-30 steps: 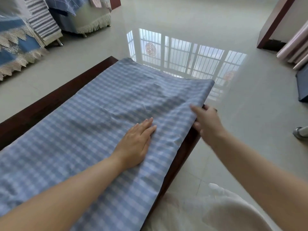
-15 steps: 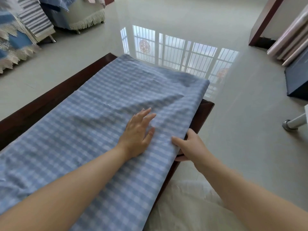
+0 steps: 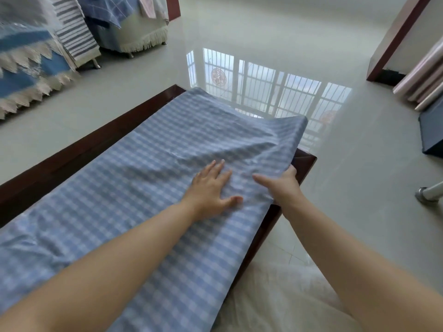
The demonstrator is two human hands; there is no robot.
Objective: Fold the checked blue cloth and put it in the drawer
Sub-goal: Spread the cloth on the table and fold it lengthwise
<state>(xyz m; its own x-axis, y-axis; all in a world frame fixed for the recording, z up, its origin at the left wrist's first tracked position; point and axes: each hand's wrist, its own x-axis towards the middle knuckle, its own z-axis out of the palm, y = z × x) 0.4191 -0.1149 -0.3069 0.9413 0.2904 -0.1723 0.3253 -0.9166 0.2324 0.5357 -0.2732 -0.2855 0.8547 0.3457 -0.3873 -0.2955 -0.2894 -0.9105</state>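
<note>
The checked blue cloth (image 3: pixel 143 178) lies spread along a long dark wooden table (image 3: pixel 72 152), covering most of its top. My left hand (image 3: pixel 211 188) presses flat on the cloth near its right edge, fingers straight and spread. My right hand (image 3: pixel 280 183) grips that right edge, thumb on top and fingers hidden underneath, and lifts it off the table. The far right part of the cloth rises in a curl above the table corner (image 3: pixel 306 161). No drawer is in view.
Glossy pale floor tiles (image 3: pixel 359 212) surround the table and reflect a window. Sofas draped with blue and striped covers (image 3: pixel 72 39) stand at the back left. A dark box (image 3: pixel 431 130) and a metal leg (image 3: pixel 429 194) sit at the right. White fabric (image 3: pixel 275 295) lies below.
My right hand slid back along the cloth's right edge, took hold of it and raised it, baring the table corner. My left hand stayed pressing the cloth.
</note>
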